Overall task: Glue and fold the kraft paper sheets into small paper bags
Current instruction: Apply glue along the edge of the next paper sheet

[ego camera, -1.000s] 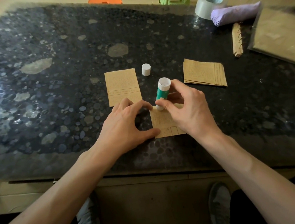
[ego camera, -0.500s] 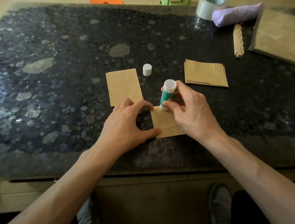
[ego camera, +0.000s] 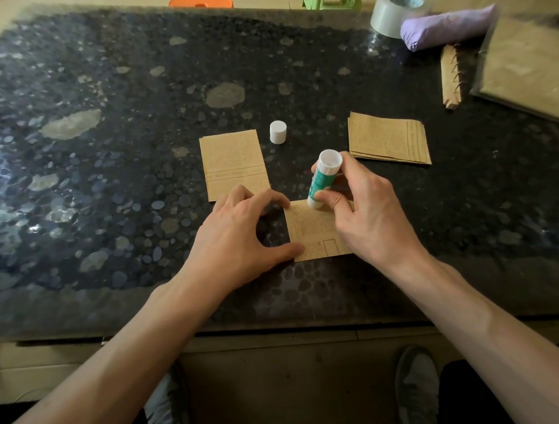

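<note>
From the head view, the glue stick (ego camera: 323,181), grasped by the right hand (ego camera: 368,211), has slid rightward along the top edge of the kraft sheet (ego camera: 313,231) at frame centre, so gluing is probably underway; the left hand (ego camera: 236,235) pins the sheet's left edge to the surface (ego camera: 102,192), fingers spread, grasping nothing.

Bare forearms, grey sneakers (ego camera: 415,388)

light: dim, soft daylight | glare: left of dark pebble-patterned stone table (ego camera: 68,181) | blur: far-right corner smeared | edges: wide-angle bowing
</note>
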Tool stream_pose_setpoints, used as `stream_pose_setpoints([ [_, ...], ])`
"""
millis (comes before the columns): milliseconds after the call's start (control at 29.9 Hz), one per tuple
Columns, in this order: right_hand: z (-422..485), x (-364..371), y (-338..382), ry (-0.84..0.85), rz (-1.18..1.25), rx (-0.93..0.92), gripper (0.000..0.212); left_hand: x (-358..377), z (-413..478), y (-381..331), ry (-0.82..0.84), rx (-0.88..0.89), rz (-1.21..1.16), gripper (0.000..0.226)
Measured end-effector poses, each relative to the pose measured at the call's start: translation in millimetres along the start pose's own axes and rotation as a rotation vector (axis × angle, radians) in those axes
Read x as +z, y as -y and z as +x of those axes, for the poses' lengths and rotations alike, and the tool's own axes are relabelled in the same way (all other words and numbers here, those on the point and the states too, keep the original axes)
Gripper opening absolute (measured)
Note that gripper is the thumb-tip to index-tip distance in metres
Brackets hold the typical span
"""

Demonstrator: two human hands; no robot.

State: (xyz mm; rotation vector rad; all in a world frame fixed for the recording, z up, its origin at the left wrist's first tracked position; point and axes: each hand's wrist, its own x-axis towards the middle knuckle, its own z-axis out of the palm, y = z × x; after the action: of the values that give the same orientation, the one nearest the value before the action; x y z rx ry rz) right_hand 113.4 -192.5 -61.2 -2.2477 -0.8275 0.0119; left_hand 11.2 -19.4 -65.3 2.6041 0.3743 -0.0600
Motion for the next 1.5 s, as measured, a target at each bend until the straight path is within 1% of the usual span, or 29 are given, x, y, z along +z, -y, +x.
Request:
stream_pose_setpoints([
  [468, -1.4, -6.1, -2.9, -0.027, -0.048, 0.029, 0.027, -0.1, 0.0, 0.2, -0.002, 0.001, -0.012, 0.067],
  [768, -0.6, -8.4, -4.3, -0.055, -0.070, 0.013, 0.031, -0.3, 1.2, 0.8, 0.005, -0.002, -0.007, 0.067],
  [969, -0.9, -11.6, -4.2, -0.023, -0.067, 0.036, 0.032, -0.4, 1.0, 0.4, 0.004, -0.007, -0.006, 0.067],
  [1169, -1.0, -14.6, -6.1, -0.001, -0.067, 0.058, 0.029, -0.1, 1.0, 0.3, 0.006, -0.004, 0.000, 0.067],
  [1503, -5.1, -17.3, -12.7, -0.029, -0.081, 0.073, 0.032, -1.3, 0.6, -1.3, 0.013, -0.002, 0.004, 0.068],
])
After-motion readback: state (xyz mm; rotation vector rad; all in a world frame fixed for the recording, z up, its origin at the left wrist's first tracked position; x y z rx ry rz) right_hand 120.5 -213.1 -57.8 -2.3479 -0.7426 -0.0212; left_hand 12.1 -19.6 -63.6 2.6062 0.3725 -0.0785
